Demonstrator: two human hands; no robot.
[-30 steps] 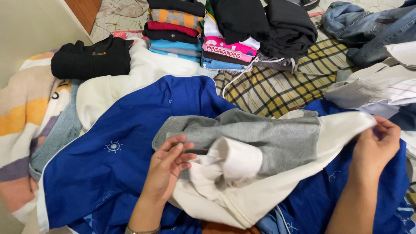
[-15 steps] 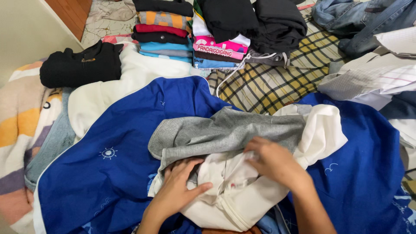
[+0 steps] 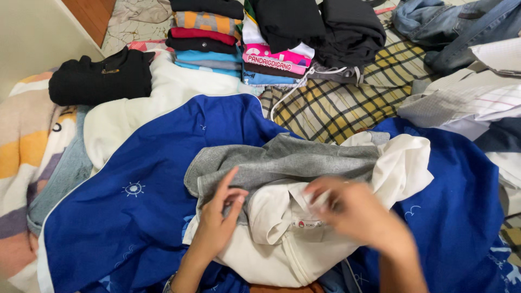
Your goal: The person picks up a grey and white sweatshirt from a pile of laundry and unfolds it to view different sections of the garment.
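left hand (image 3: 220,214): on the near-left part of the grey-and-cream garment (image 3: 304,184), fingers loosely curled with thumb up; pinching a fold of cream cloth at the fingertips, as far as I can tell.
right hand (image 3: 355,209): motion-blurred, over the cream collar area (image 3: 296,209) at the garment's middle. Looks closed on cloth, but the blur hides whether it truly grips; cannot tell.
hands to each other: near, not touching; collar fold sits between them.
garment position: directly in front of both hands, bunched on the blue sheet (image 3: 135,201). Grey panel on the far side, cream body on the near side, cream sleeve (image 3: 404,163) spilling right.
long axis: roughly left-right across the view, slightly raised toward the right.
nearer hand: both on it. Left covers the grey/cream edge, right covers the collar; the loose sleeve end lies to the right hand's side.
further out: plaid cloth (image 3: 336,103) beyond the sheet, folded stacks of tops (image 3: 209,35) and dark clothes (image 3: 320,27) at the far edge, folded black knit (image 3: 100,78) far left, striped towel (image 3: 27,146) at left, jeans (image 3: 445,27) and pale shirts (image 3: 467,100) far right.
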